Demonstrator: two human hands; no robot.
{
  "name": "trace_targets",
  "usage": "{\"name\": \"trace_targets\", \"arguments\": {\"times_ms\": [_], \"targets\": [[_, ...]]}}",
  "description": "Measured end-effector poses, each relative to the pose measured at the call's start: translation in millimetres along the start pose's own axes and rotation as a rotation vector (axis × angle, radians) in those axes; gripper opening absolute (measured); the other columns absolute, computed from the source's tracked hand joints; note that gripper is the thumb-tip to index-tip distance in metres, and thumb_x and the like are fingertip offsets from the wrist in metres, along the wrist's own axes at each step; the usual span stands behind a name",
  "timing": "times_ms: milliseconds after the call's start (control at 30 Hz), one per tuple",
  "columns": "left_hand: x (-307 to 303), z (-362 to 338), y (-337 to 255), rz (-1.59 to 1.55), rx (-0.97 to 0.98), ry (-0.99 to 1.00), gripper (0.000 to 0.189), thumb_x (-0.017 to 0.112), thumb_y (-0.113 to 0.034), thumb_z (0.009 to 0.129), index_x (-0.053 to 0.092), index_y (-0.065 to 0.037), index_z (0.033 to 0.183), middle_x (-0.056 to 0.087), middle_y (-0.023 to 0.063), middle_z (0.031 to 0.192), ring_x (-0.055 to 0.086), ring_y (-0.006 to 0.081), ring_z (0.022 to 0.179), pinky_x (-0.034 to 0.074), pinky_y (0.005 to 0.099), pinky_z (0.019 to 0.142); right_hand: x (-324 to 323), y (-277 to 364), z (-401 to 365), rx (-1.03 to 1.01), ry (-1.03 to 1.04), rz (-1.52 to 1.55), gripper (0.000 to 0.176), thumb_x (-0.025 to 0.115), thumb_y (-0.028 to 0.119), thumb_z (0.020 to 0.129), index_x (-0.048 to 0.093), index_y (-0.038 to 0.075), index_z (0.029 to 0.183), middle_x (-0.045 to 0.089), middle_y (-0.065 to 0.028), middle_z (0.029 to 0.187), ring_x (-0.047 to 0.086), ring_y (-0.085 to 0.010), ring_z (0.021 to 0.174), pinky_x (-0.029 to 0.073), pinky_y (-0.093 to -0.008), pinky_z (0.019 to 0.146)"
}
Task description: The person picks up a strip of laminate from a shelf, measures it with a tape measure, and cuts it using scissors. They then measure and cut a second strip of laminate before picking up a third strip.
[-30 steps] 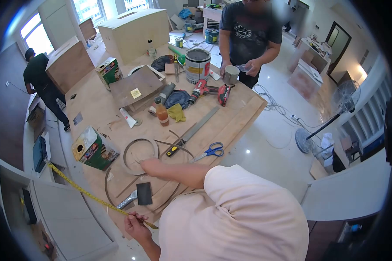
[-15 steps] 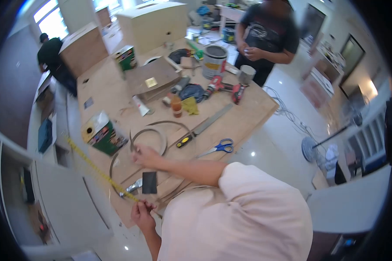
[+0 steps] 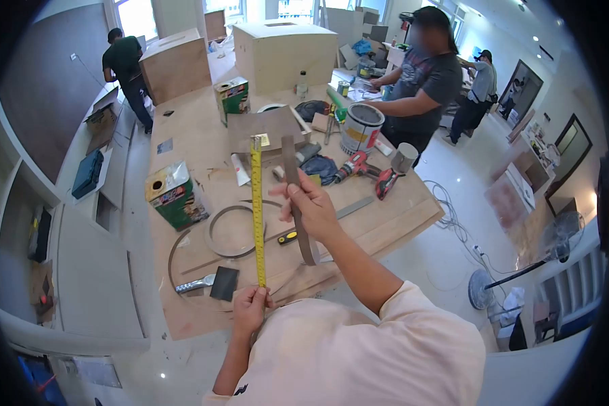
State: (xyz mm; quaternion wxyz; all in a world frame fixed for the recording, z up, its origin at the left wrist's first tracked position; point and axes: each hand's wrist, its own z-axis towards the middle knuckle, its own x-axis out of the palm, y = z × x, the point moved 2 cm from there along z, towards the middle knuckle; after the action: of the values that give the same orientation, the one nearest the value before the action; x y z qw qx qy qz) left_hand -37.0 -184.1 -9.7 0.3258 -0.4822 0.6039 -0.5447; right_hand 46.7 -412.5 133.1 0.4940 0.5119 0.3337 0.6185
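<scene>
Pinched in my left hand (image 3: pixel 250 308), low at the table's near edge, is a yellow tape measure (image 3: pixel 258 223) whose blade stands upright in front of me. My right hand (image 3: pixel 312 208) grips a brown strip of edge banding (image 3: pixel 289 159), raised just right of the blade and apart from it. The strip's lower end curls below my fingers. Behind the blade lies a coil of edge banding (image 3: pixel 213 237). A handsaw (image 3: pixel 354 208) with a yellow and black handle rests beyond my right forearm. A dark square pad (image 3: pixel 224 283) lies against a shiny metal tool (image 3: pixel 195 284) left of my left hand.
The wooden table (image 3: pixel 189 318) carries a green tin (image 3: pixel 177 196), a paint can (image 3: pixel 362 128), a red drill (image 3: pixel 353 166) and large boxes (image 3: pixel 284 57). One person (image 3: pixel 423 88) stands across it; others work farther back. Cables (image 3: pixel 453 223) and a fan (image 3: pixel 487 289) are on the right floor.
My right hand has lifted off the table with the edge banding strip and moved right. The tape blade has swung from slanting left to upright. My left hand has shifted right; the view has tilted up.
</scene>
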Motion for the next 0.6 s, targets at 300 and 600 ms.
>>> {"name": "trace_targets", "arguments": {"times_ms": [300,600], "targets": [[102,2,14,0.084,-0.037,0.097,0.023,0.053,-0.017,0.098,0.062,0.004,0.094,0.061,0.0045,0.074,0.061,0.0135,0.066,0.051,0.0272,0.065,-90,42,-30,-0.039,-0.152,0.305,0.049,0.044,0.017,0.102,0.029,0.012,0.148,0.058,-0.0107,0.115,0.058,-0.0136,0.066,0.043,-0.0240,0.054],[177,-5,28,0.028,-0.046,0.131,0.022,0.053,-0.017,0.098,0.062,0.002,0.092,0.061,0.0047,0.073,0.061,0.0138,0.065,0.052,0.0282,0.063,-148,57,-50,-0.130,-0.103,0.369,0.047,0.039,0.018,0.103,0.028,0.016,0.149,0.061,-0.0127,0.116,0.060,-0.0129,0.078,0.048,-0.0233,0.058]]}}
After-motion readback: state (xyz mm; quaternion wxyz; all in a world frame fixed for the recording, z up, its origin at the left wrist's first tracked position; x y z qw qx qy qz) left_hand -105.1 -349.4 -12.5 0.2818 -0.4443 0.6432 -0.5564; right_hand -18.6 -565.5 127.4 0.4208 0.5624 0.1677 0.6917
